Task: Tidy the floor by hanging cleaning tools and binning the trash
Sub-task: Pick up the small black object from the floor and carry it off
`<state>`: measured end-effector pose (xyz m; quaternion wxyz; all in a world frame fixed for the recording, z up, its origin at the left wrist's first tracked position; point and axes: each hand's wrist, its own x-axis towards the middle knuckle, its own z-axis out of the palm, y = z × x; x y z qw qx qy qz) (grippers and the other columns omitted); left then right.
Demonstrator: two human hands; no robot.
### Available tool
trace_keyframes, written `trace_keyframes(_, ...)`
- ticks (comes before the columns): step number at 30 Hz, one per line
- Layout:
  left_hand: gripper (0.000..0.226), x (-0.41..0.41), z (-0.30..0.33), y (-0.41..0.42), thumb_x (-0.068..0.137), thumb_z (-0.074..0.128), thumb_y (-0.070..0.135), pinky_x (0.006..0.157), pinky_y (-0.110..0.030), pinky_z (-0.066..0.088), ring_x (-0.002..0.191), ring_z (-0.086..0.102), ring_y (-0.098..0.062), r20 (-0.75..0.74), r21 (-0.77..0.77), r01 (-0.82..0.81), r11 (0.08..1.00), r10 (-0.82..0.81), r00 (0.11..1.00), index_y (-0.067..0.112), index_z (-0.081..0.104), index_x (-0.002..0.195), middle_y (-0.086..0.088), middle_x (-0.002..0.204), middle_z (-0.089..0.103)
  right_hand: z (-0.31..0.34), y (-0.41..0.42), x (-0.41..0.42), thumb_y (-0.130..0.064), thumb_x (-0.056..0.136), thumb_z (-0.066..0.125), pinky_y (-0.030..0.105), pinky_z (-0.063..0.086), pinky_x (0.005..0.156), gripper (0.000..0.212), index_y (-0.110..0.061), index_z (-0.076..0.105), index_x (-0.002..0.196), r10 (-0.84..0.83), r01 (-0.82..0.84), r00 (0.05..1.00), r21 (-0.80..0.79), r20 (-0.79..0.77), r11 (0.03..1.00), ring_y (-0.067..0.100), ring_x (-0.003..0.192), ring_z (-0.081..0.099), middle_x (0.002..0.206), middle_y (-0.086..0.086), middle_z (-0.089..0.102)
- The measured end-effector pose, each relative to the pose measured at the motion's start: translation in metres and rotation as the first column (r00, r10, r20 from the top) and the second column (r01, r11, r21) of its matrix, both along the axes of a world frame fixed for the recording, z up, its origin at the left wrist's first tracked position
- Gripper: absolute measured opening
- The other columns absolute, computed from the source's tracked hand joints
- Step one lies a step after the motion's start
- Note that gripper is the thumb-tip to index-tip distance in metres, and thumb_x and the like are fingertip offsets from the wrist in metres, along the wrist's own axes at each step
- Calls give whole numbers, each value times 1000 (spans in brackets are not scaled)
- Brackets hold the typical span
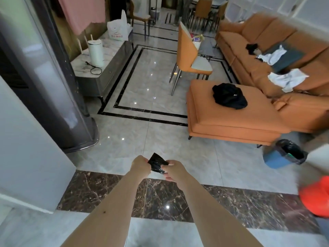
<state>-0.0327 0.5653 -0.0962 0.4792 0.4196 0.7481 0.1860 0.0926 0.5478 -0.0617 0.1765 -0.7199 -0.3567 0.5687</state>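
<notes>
Both hands, left hand (140,165) and right hand (173,171), pinch a folded black bag (156,164) between them, seemingly to open it for the blue bin (276,160).

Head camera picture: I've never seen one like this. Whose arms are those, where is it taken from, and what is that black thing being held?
There is no machine here. The single picture comes from a wide-angle camera worn on a person's head, looking forward and down, so the two bare arms are the wearer's own. The left hand and right hand both grip a small crumpled black plastic bag, held between them above the glossy grey tiled floor. To the right, a blue waste bin with a black liner stands on the floor beside the orange fabric sofa, where a black garment lies.
</notes>
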Motion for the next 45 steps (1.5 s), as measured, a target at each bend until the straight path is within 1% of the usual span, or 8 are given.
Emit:
trace_keyframes(2, 38, 14, 4, 24, 89, 40, -8, 69, -34, 43, 79, 52, -27, -7, 17, 66, 998, -66, 998, 15, 36, 58, -9, 66, 45, 4, 15, 14, -11, 92, 55, 41, 48, 100, 37, -7, 53, 128, -62, 62, 998, 15, -11, 998, 19, 80, 60, 98, 13, 60)
trace_keyframes(8, 35, 72, 16, 77, 86, 42, -7, 70, -30, 39, 80, 53, -25, -26, 38, 264, 964, -263, 964, 15, 39, 60, -17, 87, 52, 12, 41, 65, -13, 92, 54, 37, 52, 92, 37, -5, 51, 128, -230, 229, 973, 57, -4, 972, 19, 86, 55, 104, 17, 64)
trace_keyframes(12, 20, 118, 15, 95, 88, 44, -5, 72, -32, 44, 97, 64, -33, -29, 23, 368, 929, -368, 930, 2, 61, 97, -21, 99, 62, 11, 46, 105, -14, 91, 55, 35, 53, 88, 37, -6, 52, 128, -340, 339, 941, 69, -1, 938, 19, 87, 55, 109, 19, 64)
trace_keyframes(16, 18, 174, 18, 112, 85, 45, -7, 69, -32, 43, 81, 59, -30, -43, 40, 504, 863, -502, 864, 5, 59, 83, -20, 86, 59, 12, 50, 155, -12, 91, 55, 28, 45, 70, 36, -2, 52, 126, -440, 440, 898, 78, -25, 894, 22, 84, 52, 94, 15, 56)
trace_keyframes(24, 27, 305, 11, 151, 88, 43, -4, 94, -43, 53, 110, 64, -35, 6, 51, 570, 820, -571, 821, 0, 56, 111, -23, 117, 63, 2, 81, 280, -11, 90, 56, 30, 47, 74, 38, -4, 52, 127, -578, 578, 816, 92, -37, 811, 23, 82, 50, 93, 14, 55)
trace_keyframes(29, 28, 397, 8, 183, 87, 39, -6, 72, -36, 47, 83, 56, -24, 11, 32, 637, 770, -638, 770, 11, 49, 67, -19, 90, 57, 1, 103, 365, -11, 90, 56, 28, 41, 61, 36, -2, 56, 124, -614, 615, 788, 76, -38, 784, 22, 72, 47, 85, 12, 53)
trace_keyframes(36, 22, 508, 19, 209, 84, 37, -8, 69, -29, 34, 77, 48, -21, -6, 71, 717, 693, -719, 695, 10, 49, 78, -14, 82, 50, 8, 123, 469, -12, 91, 56, 28, 43, 74, 40, -4, 50, 130, -690, 691, 722, 113, -55, 714, 24, 82, 50, 95, 15, 55)
trace_keyframes(45, 22, 641, 24, 263, 80, 37, -10, 63, -32, 27, 71, 37, -23, -95, 72, 804, 590, -799, 594, 10, 43, 71, -13, 72, 40, 8, 171, 586, -8, 90, 54, 29, 40, 64, 30, 1, 59, 118, -757, 758, 650, 117, -62, 641, 25, 77, 46, 87, 15, 52)
